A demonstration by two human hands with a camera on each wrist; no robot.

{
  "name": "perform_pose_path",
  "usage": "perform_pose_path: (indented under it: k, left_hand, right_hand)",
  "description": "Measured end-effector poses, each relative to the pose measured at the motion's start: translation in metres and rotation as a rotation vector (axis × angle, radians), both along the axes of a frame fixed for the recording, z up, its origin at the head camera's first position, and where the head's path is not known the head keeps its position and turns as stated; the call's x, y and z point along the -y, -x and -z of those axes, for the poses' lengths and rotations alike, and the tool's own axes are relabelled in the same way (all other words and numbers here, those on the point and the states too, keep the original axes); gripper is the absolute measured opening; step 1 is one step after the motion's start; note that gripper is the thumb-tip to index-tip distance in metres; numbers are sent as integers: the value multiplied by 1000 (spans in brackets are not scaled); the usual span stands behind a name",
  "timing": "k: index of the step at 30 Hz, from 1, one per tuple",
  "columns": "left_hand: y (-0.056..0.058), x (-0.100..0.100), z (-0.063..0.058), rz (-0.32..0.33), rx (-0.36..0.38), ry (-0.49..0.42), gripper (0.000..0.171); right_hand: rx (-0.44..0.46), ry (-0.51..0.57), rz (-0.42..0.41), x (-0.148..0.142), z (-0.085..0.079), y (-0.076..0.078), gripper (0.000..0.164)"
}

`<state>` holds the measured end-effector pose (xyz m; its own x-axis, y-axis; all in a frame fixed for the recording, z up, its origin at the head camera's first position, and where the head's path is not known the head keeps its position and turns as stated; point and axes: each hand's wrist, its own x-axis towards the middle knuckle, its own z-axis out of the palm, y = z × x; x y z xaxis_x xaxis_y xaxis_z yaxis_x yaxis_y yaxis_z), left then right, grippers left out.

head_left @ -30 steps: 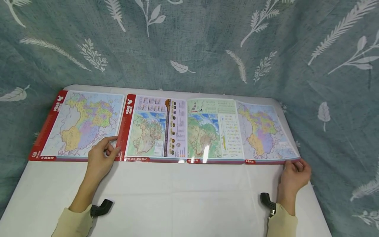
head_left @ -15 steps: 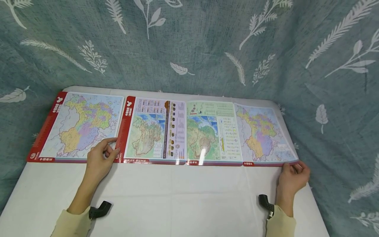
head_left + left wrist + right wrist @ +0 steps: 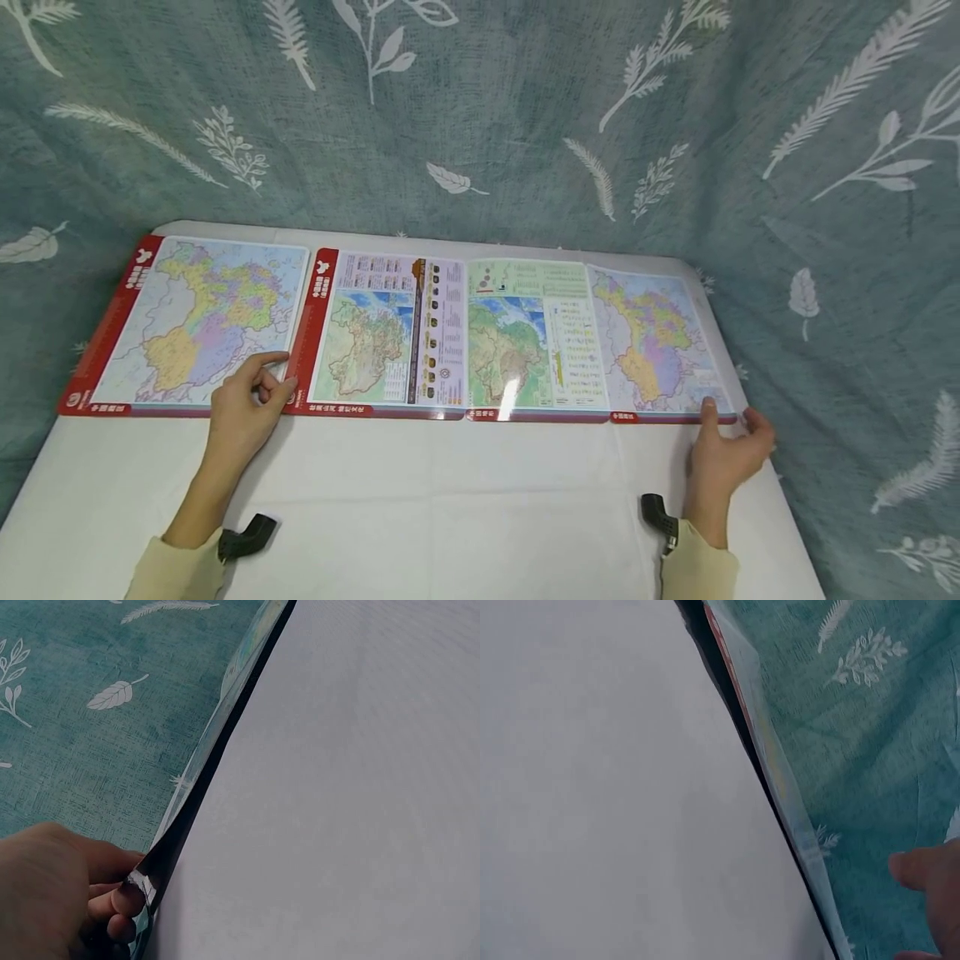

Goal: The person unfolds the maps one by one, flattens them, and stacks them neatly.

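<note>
An unfolded folding map (image 3: 504, 354) lies along the back of the table, with a red strip at its left end and several printed panels. My left hand (image 3: 246, 404) pinches the near edge at that red strip between thumb and fingers; the left wrist view shows the same hand (image 3: 56, 892) gripping a bent edge. By the near right corner, my right hand (image 3: 727, 454) has thumb and fingers spread. Its thumb (image 3: 911, 870) stands apart from the sheet in the right wrist view. A map sheet with a red side band (image 3: 217, 321) lies left of my left hand.
A white cloth (image 3: 450, 517) covers the table. Behind it and to the right hangs a green-grey curtain (image 3: 517, 108) with white leaf prints. A black wrist device (image 3: 247, 537) is on the left sleeve, another black device (image 3: 658, 515) on the right.
My right hand has let go of the map's near right corner, its thumb and fingers parting. My left hand keeps its pinch. The whole head view has shifted slightly.
</note>
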<state>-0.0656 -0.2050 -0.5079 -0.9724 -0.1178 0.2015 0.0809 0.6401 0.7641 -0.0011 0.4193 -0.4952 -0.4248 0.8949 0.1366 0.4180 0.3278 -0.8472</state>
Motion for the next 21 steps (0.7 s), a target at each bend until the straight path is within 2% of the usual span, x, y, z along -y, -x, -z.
perform_pose_path:
  k: [5,12,17,21]
  left_hand:
    - [-1,0,0,-27,-9,-10,28]
    - [-1,-1,0,-56,-20,-54,21]
    - [-2,-1,-3,-102,-87,-141,14]
    - [-3,-1,-5,-124,-122,-173,9]
  right_hand:
    - [-31,-125,-92,20,-3,4,63]
    - [-50,-199,-219,47,-4,9,56]
    - [-62,-232,-330,68,-2,16,55]
    - [-85,-253,-403,84,-2,20,53]
